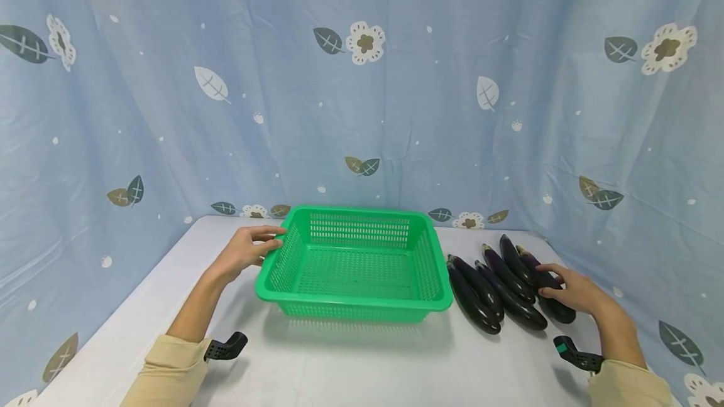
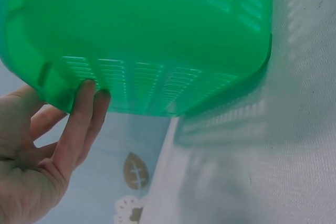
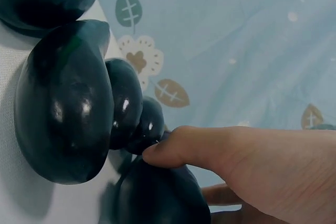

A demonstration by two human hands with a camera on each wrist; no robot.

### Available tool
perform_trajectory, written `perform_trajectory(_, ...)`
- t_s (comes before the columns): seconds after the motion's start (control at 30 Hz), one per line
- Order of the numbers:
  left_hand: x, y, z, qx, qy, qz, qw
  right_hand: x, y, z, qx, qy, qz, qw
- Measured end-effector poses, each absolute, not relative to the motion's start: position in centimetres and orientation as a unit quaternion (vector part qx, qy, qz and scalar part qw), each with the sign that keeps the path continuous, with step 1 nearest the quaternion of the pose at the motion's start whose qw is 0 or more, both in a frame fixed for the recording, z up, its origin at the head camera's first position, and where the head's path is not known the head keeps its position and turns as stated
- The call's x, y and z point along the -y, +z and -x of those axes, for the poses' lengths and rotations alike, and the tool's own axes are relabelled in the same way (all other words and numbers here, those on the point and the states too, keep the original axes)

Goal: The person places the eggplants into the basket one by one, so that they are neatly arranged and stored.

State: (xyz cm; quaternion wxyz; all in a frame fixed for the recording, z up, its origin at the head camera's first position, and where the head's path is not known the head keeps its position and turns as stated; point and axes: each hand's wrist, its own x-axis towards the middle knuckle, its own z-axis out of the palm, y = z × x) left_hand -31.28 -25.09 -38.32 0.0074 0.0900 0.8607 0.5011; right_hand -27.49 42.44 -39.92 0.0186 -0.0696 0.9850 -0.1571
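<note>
A green plastic basket with perforated walls and no contents stands mid-table. My left hand holds its left rim; in the left wrist view two fingers lie against the outer wall. Right of the basket, several dark, glossy eggplants lie side by side, stem ends pointing away. My right hand grips the rightmost eggplant, thumb on the near side and fingers over the far side. In the right wrist view the thumb presses on that eggplant; the other fingers are partly hidden behind it.
The white table meets a blue patterned curtain at the back and both sides. Dark wrist-worn cameras sit below each hand, the left camera and the right camera. The eggplants nearest the basket lie close to its right wall.
</note>
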Motion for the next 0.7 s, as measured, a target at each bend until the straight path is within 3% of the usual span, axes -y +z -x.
perform_trajectory(0.37, 24.96, -38.26, 31.14, -0.878, 0.473, -0.075, -0.025, -42.56, -40.02, 27.5, -0.983, -0.17, 0.062, 0.038)
perform_trajectory(0.7, 25.47, -38.13, 31.0, -0.861, 0.501, -0.087, 0.019, -42.58, -40.12, 27.59, -0.977, -0.198, 0.05, 0.056)
